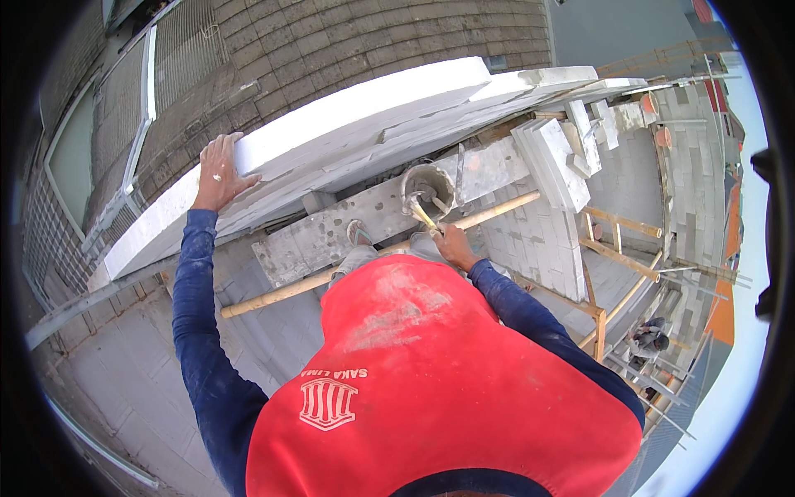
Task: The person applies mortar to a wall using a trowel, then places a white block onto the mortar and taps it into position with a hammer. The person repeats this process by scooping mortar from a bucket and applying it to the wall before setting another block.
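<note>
Reaching forward and down, the person's right hand [455, 246] is closed around a yellow-handled tool [425, 218], gripping it toward its near end. The tool's long axis runs away from the body and leans to the left, so its far end points up-left in the view, to the mouth of a grey bucket [448, 185] spattered with mortar. That far end lies at the bucket's near rim; whether it is a blade or something else is too small to tell. The handle slants across the line of a bamboo pole [501, 208], which rises from lower left to upper right just in front of the person.

The left hand [222, 176] holds no tool: it lies spread, thumb apart from the fingers, on the top edge of a white block wall [373, 96] that curves across the view. A pale smear marks its back.

The bucket stands on a grey, stained plank [495, 169] running alongside the wall, and a sandalled foot [358, 234] rests there to its left. To its right, pale blocks [550, 164] are stacked. Beyond the wall spreads a tiled roof [331, 40]; far to the right, another person [649, 340] is near some scaffolding.
</note>
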The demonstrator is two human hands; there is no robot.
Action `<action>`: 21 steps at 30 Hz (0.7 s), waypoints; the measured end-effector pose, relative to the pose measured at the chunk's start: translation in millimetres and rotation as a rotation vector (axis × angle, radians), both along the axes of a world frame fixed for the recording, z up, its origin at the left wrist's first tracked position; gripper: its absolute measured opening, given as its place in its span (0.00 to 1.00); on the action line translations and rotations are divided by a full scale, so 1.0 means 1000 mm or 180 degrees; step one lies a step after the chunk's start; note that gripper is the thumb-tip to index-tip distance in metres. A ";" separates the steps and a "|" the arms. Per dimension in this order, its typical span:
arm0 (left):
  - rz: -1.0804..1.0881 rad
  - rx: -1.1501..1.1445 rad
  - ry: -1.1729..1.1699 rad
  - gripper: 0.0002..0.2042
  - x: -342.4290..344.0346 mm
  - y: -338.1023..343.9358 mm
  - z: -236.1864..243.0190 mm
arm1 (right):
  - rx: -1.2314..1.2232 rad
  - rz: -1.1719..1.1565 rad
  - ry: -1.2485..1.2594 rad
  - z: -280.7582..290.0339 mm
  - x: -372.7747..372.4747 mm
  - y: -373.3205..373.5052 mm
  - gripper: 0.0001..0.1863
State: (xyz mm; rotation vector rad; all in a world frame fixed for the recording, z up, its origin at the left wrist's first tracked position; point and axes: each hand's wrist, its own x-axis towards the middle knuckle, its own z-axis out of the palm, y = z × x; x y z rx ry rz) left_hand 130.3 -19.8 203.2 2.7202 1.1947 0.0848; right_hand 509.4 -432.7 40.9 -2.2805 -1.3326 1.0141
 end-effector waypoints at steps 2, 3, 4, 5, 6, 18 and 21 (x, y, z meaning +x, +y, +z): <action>-0.0085 0.0237 -0.0009 0.43 0.011 -0.004 0.002 | -0.0367 -0.0171 -0.0086 -0.028 0.016 -0.022 0.23; -0.0061 0.0199 -0.0071 0.43 0.018 -0.008 0.003 | -0.0517 -0.0210 -0.0123 -0.040 0.023 -0.030 0.25; -0.0142 0.0313 -0.0189 0.43 0.026 -0.012 0.004 | -0.0905 -0.0382 -0.0179 -0.051 0.026 -0.035 0.26; -0.0197 0.0380 -0.0294 0.42 0.036 -0.015 0.006 | -0.0847 -0.0860 -0.0002 -0.057 0.029 -0.043 0.28; -0.0221 0.0428 -0.0338 0.42 0.046 -0.020 0.007 | -0.0877 -0.1089 0.0140 -0.062 0.030 -0.047 0.28; 0.0214 -0.2567 -0.1097 0.24 0.196 -0.222 -0.108 | 0.0078 -0.0877 -0.0052 -0.025 0.004 -0.033 0.15; 0.0346 -0.3208 -0.0539 0.25 0.223 -0.268 -0.154 | 0.0181 -0.1024 0.0401 -0.005 -0.017 -0.010 0.17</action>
